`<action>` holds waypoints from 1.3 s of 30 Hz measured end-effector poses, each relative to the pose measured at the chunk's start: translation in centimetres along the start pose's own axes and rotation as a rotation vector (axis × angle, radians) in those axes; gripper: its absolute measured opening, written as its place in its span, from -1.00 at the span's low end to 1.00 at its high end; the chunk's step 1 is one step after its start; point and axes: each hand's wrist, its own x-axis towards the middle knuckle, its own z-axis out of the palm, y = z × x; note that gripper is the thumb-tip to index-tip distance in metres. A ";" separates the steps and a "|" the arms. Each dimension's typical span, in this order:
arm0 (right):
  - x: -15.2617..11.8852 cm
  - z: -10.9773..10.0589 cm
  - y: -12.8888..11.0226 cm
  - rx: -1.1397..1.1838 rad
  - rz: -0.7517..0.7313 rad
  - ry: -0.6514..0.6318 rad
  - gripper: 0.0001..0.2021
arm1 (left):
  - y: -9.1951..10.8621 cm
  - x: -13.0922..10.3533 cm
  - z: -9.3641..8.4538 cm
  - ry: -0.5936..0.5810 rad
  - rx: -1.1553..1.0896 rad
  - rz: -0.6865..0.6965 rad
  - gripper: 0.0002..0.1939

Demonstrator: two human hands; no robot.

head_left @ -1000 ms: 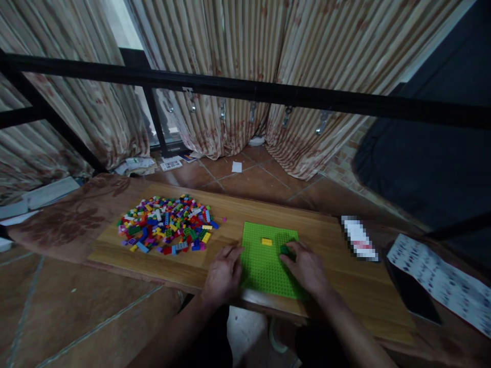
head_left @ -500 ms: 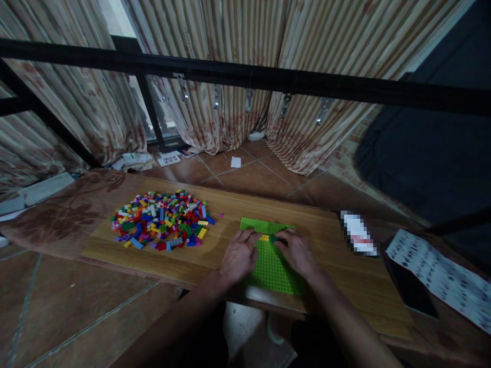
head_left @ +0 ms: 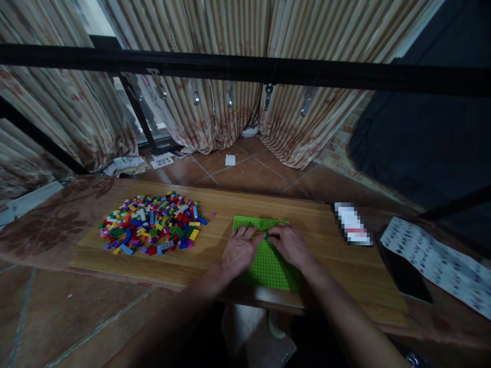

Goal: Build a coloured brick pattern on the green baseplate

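Note:
A bright green studded baseplate lies on the wooden board under both hands. Over its far part, my left hand is closed, with thumb and fingers pinching a yellow building brick that is now mostly covered. My right hand faces it from the right, its fingertips closed on a dark green building brick. The fingertips of both hands nearly meet. Whether the bricks are pressed onto the studs is hidden. Left of the plate spreads a heap of mixed coloured building bricks, with one pink brick lying apart.
The wooden board rests on a brown patterned cloth. To the right lie a phone with a blurred screen, a dark tablet and a printed sheet. A black bar crosses in front of striped curtains.
My fingertips have drawn closer together, covering the yellow brick that showed between them before. The whole view has shifted slightly; the heap and the baseplate keep their places on the board.

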 end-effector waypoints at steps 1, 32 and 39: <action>0.1 0.0 0.0 -0.008 -0.010 -0.008 -0.86 | 0.1 0.0 0.1 -0.008 0.018 0.007 -0.52; 0.1 0.9 1.5 0.190 0.005 0.087 -0.80 | 1.3 -0.1 -1.7 -0.011 0.058 -0.032 -0.46; -0.6 -1.4 2.7 0.342 0.128 0.230 -0.70 | -2.4 -6.8 -2.4 0.165 -0.091 -0.214 -0.57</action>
